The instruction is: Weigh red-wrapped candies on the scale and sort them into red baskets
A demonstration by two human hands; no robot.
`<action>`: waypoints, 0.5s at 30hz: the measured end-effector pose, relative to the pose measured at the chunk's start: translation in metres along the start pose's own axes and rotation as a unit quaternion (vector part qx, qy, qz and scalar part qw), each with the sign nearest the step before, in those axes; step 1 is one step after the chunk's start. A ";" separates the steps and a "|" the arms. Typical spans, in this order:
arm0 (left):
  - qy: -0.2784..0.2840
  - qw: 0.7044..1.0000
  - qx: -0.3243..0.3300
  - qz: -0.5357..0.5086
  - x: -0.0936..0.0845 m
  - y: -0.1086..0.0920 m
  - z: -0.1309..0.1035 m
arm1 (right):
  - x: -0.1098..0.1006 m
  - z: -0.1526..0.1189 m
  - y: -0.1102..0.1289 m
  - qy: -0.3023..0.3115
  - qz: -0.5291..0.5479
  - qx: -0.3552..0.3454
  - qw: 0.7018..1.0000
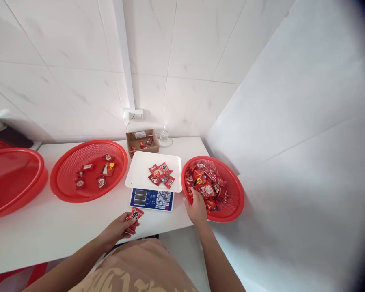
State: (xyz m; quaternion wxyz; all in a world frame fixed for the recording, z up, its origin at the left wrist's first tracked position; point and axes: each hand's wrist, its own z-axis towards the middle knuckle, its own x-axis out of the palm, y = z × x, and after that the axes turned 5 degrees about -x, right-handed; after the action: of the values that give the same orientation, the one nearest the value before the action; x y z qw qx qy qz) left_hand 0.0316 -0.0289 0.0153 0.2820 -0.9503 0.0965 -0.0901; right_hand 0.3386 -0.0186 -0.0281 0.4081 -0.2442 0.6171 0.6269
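Note:
My left hand (119,229) is closed around a red snack packet (133,219) with a large black character, held above the front of the table. My right hand (197,209) is at the near-left rim of the right red basket (238,190). Its thumb and fingers are apart, with the fingertips over the heap of red snack packets (206,190) inside. Between the hands and the wall stands a digital scale (152,199) with a blue keypad. Several red packets (160,175) lie in a loose cluster on its white weighing tray (136,172).
A shallow red basket (62,192) with several packets stands left of the scale. Farther left is a deeper red basin (44,174). Behind the scale are a small cardboard box (143,151) holding packets and a clear bottle (164,136). A wall rises close on the right.

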 end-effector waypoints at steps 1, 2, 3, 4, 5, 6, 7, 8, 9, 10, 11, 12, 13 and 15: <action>0.000 1.000 0.011 0.023 0.003 -0.002 0.000 | 0.000 -0.003 0.010 -0.004 0.046 -0.013 0.999; 0.002 0.999 0.022 0.047 0.007 -0.004 0.000 | 0.000 -0.008 0.021 0.017 0.095 -0.018 0.995; 0.010 0.997 0.033 0.071 0.011 -0.007 0.000 | 0.002 -0.013 0.035 0.071 0.153 -0.017 0.985; 0.022 0.994 0.045 0.094 0.016 -0.010 0.000 | 0.003 -0.018 0.048 0.141 0.215 -0.008 0.966; 0.039 0.991 0.058 0.115 0.020 -0.013 0.000 | 0.005 -0.024 0.062 0.225 0.265 -0.017 0.937; 0.058 0.987 0.071 0.131 0.026 -0.016 0.000 | 0.008 -0.030 0.074 0.287 0.292 -0.024 0.912; 0.074 0.984 0.082 0.142 0.031 -0.019 0.000 | 0.010 -0.034 0.084 0.310 0.295 -0.023 0.903; 0.084 0.981 0.091 0.148 0.036 -0.021 -0.001 | 0.012 -0.038 0.092 0.319 0.286 -0.021 0.903; 0.089 0.980 0.096 0.151 0.040 -0.022 -0.001 | 0.013 -0.040 0.098 0.310 0.270 -0.014 0.912; 0.093 0.979 0.095 0.152 0.044 -0.023 -0.001 | 0.013 -0.041 0.101 0.292 0.255 -0.004 0.922; 0.095 0.979 0.092 0.153 0.046 -0.024 0.000 | 0.012 -0.041 0.100 0.273 0.250 0.005 0.929; 0.092 0.979 0.091 0.155 0.046 -0.025 0.001 | 0.011 -0.039 0.098 0.255 0.259 0.014 0.931; 0.077 0.979 0.100 0.159 0.043 -0.026 0.002 | 0.008 -0.036 0.092 0.235 0.280 0.024 0.931; -0.007 0.974 0.152 0.170 0.028 -0.032 0.007 | -0.001 -0.027 0.074 0.173 0.322 0.065 0.929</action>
State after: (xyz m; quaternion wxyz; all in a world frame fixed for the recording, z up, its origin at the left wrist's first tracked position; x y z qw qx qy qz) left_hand 0.0645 -0.0052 0.0308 0.4346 -0.8667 0.2403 -0.0478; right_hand 0.2736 -0.0383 0.0118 0.0863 -0.1105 0.7630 0.6310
